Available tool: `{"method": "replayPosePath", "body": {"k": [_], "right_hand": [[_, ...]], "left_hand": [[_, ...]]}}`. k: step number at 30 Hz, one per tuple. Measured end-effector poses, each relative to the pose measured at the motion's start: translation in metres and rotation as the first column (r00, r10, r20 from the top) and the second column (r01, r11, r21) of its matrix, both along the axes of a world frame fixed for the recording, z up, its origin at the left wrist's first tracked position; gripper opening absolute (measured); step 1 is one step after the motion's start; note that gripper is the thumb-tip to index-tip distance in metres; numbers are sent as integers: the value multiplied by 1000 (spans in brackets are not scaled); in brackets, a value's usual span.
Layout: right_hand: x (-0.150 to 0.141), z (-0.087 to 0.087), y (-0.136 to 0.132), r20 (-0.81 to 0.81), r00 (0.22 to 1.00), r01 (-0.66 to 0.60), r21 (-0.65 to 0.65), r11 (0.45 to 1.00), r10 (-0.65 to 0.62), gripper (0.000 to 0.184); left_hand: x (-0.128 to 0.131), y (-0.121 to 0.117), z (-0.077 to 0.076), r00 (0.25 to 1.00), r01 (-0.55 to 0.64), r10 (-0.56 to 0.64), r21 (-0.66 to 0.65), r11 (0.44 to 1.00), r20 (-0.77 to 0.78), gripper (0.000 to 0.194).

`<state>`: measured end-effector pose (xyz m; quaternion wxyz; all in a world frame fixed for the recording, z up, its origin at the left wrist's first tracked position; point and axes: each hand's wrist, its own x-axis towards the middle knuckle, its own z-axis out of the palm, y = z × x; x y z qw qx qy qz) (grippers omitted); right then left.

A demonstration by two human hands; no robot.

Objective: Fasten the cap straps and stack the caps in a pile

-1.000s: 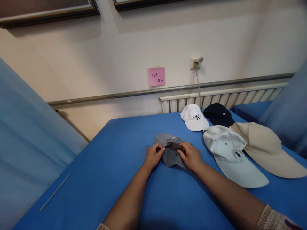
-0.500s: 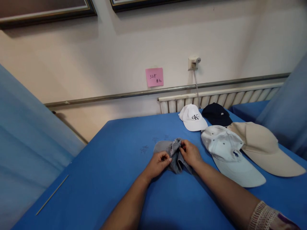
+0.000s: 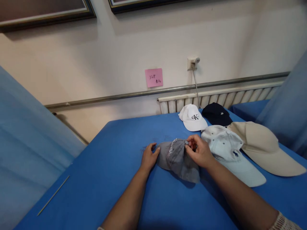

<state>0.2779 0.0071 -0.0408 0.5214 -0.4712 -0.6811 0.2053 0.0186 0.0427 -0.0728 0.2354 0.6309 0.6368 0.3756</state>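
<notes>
A grey baseball cap [image 3: 178, 158] with white lettering across its front lies in front of me, its brim pointing left. My right hand [image 3: 200, 150] pinches the top of the crown near the button. At the brim's left edge rests my left hand [image 3: 150, 156], its thumb against the edge and its fingers a little apart. To the right of my right hand is a pale mint cap [image 3: 223, 147] with a small dark emblem. Beyond it lies a beige cap [image 3: 259, 137] with a long brim.
A white cap [image 3: 192, 116] with black letters and a dark navy cap [image 3: 216, 113] sit at the back of the blue-covered table [image 3: 96, 179]. A thin stick [image 3: 53, 195] lies at the left. Blue curtains [image 3: 28, 143] hang at the sides, with a radiator [image 3: 172, 103] behind.
The grey cap's crumpled crown has spread out and its back reaches further toward me. My right hand has moved slightly right to the crown's top; my left has shifted left to the brim's edge.
</notes>
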Motion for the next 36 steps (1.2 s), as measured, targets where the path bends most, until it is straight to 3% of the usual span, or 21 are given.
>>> {"method": "replayPosePath", "body": {"k": [5, 10, 12, 14, 17, 20, 24, 27, 29, 32, 36], "right_hand": [[19, 5, 6, 131, 990, -43, -100, 994, 56, 10], [30, 4, 13, 151, 986, 72, -43, 996, -65, 8], [33, 0, 16, 111, 982, 155, 5, 988, -154, 9], [34, -5, 20, 56, 965, 252, 55, 966, -255, 10], [33, -13, 25, -10, 950, 312, 74, 947, -312, 11], [26, -22, 27, -28, 968, 251, 27, 968, -251, 11], [10, -34, 24, 43, 990, 133, -21, 991, -132, 11], [-1, -41, 19, 103, 994, 38, -65, 997, -32, 11], [-5, -45, 16, 138, 990, -11, -100, 995, 25, 12], [-9, -48, 14, 186, 978, -67, -142, 988, 93, 13], [-9, -49, 14, 223, 965, -104, -167, 980, 140, 12]], "left_hand": [[3, -1, -3, 987, 44, -26, -114, 992, 158, 42], [-3, -3, 7, 938, 124, -44, -213, 969, 344, 47], [-8, -5, 17, 857, 192, -19, -284, 939, 515, 45], [-13, -9, 27, 713, 292, 39, -347, 891, 700, 36], [-17, -14, 39, 552, 339, 131, -365, 867, 823, 20], [-24, -14, 46, 501, 195, 188, -322, 926, 845, 15], [-42, -6, 52, 449, -104, 198, -169, 980, 871, 16], [-59, 2, 53, 393, -427, 259, -74, 901, 882, 22], [-68, 5, 49, 362, -555, 330, -83, 828, 872, 24], [-77, 7, 38, 338, -621, 437, -151, 769, 834, 24], [-82, 4, 26, 331, -705, 545, -183, 686, 770, 46]]}}
